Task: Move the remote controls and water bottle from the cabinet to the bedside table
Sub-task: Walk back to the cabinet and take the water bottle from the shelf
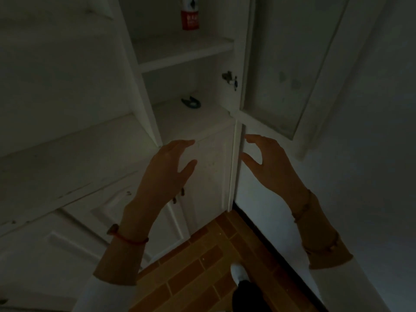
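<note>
A white cabinet [146, 91] stands with its upper right door [292, 64] swung open, showing two shelves. On the upper shelf [180, 52] a bottle with a red label [189, 15] stands upright near the back, its top cut off by the frame. The lower shelf [191, 118] carries one small dark curved object [191, 102], possibly a clip; the dim light hides what it is. Below, the lower cabinet doors [209, 167] are shut. The floor [202, 266] is orange-brown brick-pattern tile.
</note>
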Demonstrator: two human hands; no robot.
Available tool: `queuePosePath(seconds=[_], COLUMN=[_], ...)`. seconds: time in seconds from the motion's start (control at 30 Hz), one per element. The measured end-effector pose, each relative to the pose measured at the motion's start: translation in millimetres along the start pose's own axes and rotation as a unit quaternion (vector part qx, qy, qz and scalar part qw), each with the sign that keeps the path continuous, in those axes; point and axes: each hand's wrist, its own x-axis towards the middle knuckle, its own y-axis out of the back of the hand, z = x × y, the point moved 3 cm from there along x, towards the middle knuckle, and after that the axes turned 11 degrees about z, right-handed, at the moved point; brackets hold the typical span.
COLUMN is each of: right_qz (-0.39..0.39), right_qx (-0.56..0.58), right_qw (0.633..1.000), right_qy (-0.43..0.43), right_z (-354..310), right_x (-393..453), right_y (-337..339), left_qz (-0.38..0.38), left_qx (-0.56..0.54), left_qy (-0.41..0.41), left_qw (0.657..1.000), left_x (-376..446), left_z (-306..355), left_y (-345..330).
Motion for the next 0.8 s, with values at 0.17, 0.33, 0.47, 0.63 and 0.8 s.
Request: queuePosePath(seconds=[0.17, 0.33, 0.47, 0.63, 0.8], right_qz=[-0.018, -0.016, 0.000, 0.019, 0.042], right_qx=[0.025, 0.046, 0.072, 0.133, 0.150], right_qw=[0.999, 0.995, 0.990, 0.980, 0.971], right_qy=[0.044, 0.083, 0.121, 0.146, 0.183], right_z=[28.4, 42.0, 41.6, 17.8, -12.4], right_x=[82.4, 166.2, 225.9, 292.7, 355.3], right_y=[-4.8, 2.0, 1.0, 0.6, -3.9], left_qz=[0.047, 0.094, 0.129, 0.179, 0.222], left_qx=[-0.001, 0.010, 0.043, 0.056, 0.081], left_qy=[0.013, 0.036, 0.054, 0.053, 0.044], left_qw=[0.999, 0.995, 0.989, 0.981, 0.971], left_x=[65.3, 126.6, 167.7, 217.9, 272.0], left_z=[5.0, 14.7, 18.7, 18.8, 17.4], left_y=[-31.1, -55.3, -62.5, -54.7, -35.4])
